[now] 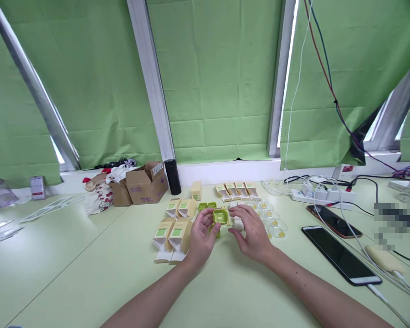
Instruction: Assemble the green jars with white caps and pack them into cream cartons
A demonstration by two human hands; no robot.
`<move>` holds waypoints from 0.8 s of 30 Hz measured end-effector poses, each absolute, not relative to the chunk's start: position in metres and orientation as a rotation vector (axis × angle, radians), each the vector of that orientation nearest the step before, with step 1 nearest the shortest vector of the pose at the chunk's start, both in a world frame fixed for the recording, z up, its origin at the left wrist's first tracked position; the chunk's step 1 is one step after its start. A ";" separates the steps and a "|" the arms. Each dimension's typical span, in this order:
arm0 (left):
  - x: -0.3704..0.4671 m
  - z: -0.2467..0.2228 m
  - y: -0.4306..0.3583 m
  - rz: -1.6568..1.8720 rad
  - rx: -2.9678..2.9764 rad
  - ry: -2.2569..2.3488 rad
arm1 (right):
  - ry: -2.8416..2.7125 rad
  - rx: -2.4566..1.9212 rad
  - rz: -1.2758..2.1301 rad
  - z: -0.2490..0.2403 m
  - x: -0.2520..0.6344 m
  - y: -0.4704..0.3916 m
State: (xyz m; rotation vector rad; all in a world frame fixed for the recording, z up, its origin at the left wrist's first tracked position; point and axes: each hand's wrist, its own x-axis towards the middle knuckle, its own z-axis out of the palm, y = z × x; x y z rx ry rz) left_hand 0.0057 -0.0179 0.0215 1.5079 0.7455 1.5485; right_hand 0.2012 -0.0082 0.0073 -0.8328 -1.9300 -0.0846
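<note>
At the frame's centre, the left hand (203,232) pinches a green case (220,217) between thumb and fingers; the right hand (254,234), thumb and fingers parted, curves beside it, seemingly empty. A light, level hold without squeezing should work best.

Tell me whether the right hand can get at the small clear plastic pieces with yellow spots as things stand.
Probably yes: the right hand looks free, thumb and fingers apart, and the clear pieces lie on the pale table close beside it, with nothing seen blocking their outer side.
</note>
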 end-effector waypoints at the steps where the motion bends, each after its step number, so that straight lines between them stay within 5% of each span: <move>1: 0.006 0.020 -0.018 1.539 1.512 0.740 | -1.917 -0.806 -0.056 0.006 0.198 -0.010; 24: 0.010 0.010 -0.018 1.388 1.666 0.919 | -1.819 -0.765 0.081 -0.002 0.186 -0.013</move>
